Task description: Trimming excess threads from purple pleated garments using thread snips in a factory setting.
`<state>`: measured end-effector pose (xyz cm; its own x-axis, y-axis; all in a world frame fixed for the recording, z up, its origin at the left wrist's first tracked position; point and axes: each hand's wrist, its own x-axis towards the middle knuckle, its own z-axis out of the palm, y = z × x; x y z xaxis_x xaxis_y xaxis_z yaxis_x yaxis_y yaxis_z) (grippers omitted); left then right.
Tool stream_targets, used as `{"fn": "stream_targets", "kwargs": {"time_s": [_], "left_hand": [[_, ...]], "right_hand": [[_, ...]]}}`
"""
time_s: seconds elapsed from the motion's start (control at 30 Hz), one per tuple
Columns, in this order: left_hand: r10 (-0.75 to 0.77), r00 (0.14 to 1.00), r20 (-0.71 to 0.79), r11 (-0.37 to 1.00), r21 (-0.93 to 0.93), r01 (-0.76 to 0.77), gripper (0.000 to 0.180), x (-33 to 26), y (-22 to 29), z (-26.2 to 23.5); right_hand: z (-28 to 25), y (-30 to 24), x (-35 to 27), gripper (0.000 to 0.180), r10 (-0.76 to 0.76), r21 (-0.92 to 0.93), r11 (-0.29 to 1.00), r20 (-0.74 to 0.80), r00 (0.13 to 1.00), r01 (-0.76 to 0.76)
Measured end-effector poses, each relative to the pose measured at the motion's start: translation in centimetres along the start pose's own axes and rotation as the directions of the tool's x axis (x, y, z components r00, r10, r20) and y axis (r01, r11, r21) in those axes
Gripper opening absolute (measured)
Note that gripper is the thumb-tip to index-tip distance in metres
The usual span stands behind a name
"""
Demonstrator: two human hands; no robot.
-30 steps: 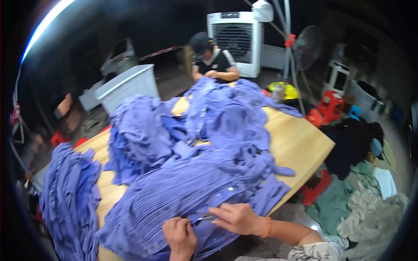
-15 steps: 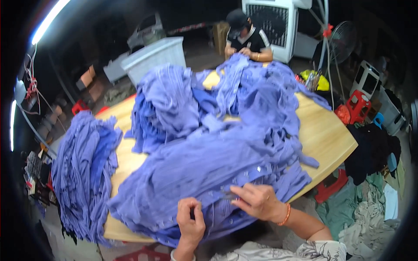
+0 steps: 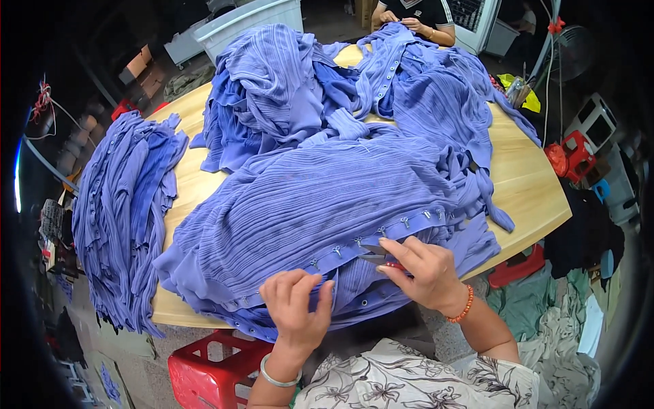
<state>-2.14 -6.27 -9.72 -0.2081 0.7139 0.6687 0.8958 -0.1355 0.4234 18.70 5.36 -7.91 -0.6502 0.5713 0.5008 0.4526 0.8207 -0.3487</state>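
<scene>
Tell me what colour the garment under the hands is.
The garment is a pleated blue-violet, with a strip of metal snaps; it shows best in the head view.

Two hands, the left hand (image 3: 298,308) and right hand (image 3: 424,271), are working at six o'clock. One wooden table (image 3: 528,180) is carrying three heaps of purple garments (image 3: 320,198). One red stool (image 3: 204,371) is standing at seven o'clock. One co-worker (image 3: 412,12) is sitting at twelve.

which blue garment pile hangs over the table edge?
The pile at the person's left, draped over the wooden table edge; the others lie on top.
</scene>
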Motion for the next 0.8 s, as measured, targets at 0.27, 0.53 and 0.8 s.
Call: {"fn": "stream_targets", "kwargs": {"time_s": [0.27, 0.53, 0.8], "left_hand": [[0.223, 0.97, 0.098, 0.964, 0.125, -0.235, 0.035, 1.1, 0.2, 2.3], [0.142, 0.99, 0.003, 0.99, -0.019, -0.142, 0.025, 1.0, 0.0, 2.4], [-0.126, 0.992, -0.03, 0.948, -0.297, 0.111, 0.02, 0.2, -0.5, 1.6]], "right_hand": [[-0.1, 0.1, -0.2, 0.043, -0.001, 0.006, 1.0, -0.001, 1.0, 0.001], [0.3, 0.1, 0.0, 0.048, 0.016, 0.029, 0.999, -0.023, 1.0, -0.015], [0.8, -0.4, 0.9, 0.048, -0.047, 0.05, 0.998, -0.028, 0.998, 0.048]]}}
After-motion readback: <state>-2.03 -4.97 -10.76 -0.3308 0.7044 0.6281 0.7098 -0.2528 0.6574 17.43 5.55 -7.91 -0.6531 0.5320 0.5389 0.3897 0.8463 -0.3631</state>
